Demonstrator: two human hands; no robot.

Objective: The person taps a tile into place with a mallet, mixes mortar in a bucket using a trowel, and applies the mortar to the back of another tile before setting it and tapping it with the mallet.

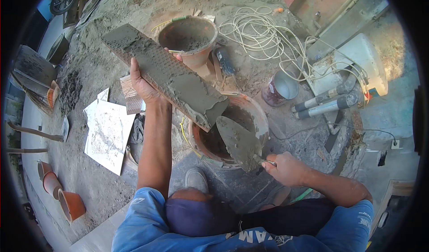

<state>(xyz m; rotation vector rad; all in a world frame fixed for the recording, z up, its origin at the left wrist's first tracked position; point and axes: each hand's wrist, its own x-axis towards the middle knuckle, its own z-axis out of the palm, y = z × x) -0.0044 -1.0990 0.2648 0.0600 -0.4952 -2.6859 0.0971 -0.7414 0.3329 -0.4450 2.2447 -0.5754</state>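
Observation:
My left hand (147,87) grips a long tile (176,80) from below and the side, its thumb along the near edge and fingertips over the far edge. Wet grey mortar covers much of the tile's upturned ridged back. The tile slants down to the right, its lower end over a mortar bucket (263,122). In my right hand (286,168) is the handle of a trowel (239,142). Grey mortar coats its blade, which lies over the bucket's right side, close to the tile's lower end. Dark mortar shows inside the bucket.
Another bucket (196,55) with mortar stands beyond the tile. A power tool (225,61), a metal can (280,89) and coiled cable (263,33) lie behind. White tiles (109,131) rest on the left, orange pots (71,205) further left. Pipes (328,104) and a white bucket (364,62) are right.

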